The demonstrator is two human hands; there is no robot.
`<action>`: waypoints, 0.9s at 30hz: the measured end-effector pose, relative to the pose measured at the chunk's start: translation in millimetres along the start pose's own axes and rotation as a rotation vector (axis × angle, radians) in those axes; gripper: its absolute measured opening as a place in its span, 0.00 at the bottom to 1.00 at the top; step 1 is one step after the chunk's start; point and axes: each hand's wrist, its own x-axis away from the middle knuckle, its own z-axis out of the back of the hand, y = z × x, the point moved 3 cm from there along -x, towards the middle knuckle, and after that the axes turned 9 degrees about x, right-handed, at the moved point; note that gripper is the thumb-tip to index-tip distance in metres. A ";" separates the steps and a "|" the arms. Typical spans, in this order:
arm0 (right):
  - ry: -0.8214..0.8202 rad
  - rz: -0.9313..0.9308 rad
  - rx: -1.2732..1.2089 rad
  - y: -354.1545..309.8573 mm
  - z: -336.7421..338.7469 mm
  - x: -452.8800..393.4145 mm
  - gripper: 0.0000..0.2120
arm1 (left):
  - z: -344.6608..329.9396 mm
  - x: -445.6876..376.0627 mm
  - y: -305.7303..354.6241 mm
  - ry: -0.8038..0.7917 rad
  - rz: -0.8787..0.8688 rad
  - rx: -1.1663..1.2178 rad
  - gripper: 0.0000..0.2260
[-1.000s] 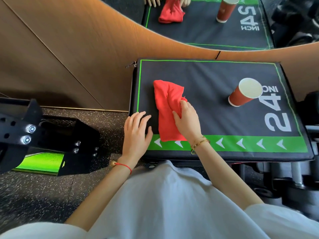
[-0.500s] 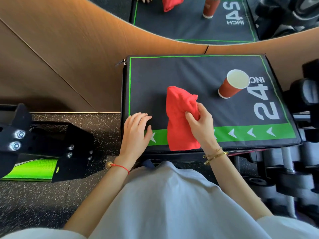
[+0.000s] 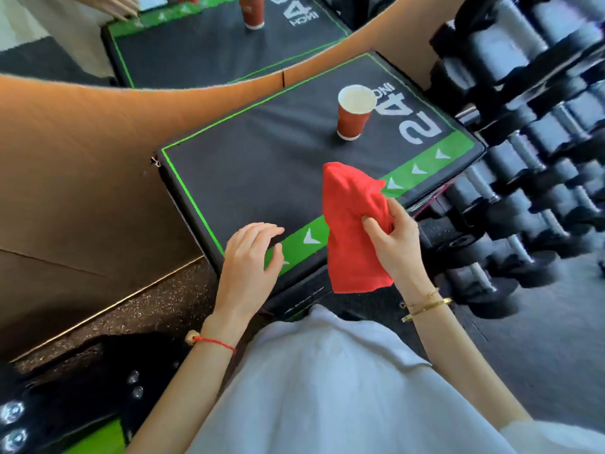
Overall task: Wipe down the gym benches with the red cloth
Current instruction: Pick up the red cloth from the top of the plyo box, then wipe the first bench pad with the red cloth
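The black padded box [image 3: 255, 158] with a green border and "24 INCH" lettering stands in front of me against the wooden wall. My right hand [image 3: 394, 237] grips the red cloth [image 3: 352, 231], which hangs bunched over the box's near green edge, partly lifted off the surface. My left hand [image 3: 250, 260] rests with relaxed fingers on the near left corner of the box, on the green arrow strip.
A red paper cup [image 3: 353, 114] stands upright on the far right of the box, near the lettering. A rack of black dumbbells [image 3: 530, 142] fills the right side. A mirror [image 3: 203, 44] above the wall reflects the box. Black metal equipment [image 3: 65, 404] sits at lower left on the speckled floor.
My right hand has pulled the red cloth rightwards and towards me, lifting it off the pad at the near edge. The view has swung to the right. My left hand stayed at the corner.
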 end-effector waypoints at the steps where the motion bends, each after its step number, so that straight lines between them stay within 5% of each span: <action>1: 0.027 -0.025 -0.005 1.4 3.8 16.5 0.05 | 3.7 2.2 -0.3 -0.032 -0.033 0.003 0.11; 4: 0.203 -0.127 -0.004 13.9 20.7 76.5 0.05 | 3.2 12.9 8.6 -0.171 -0.205 0.029 0.12; 27: 0.832 -0.608 -0.017 64.1 100.1 429.3 0.06 | -58.1 194.6 145.5 -0.718 -0.851 0.242 0.11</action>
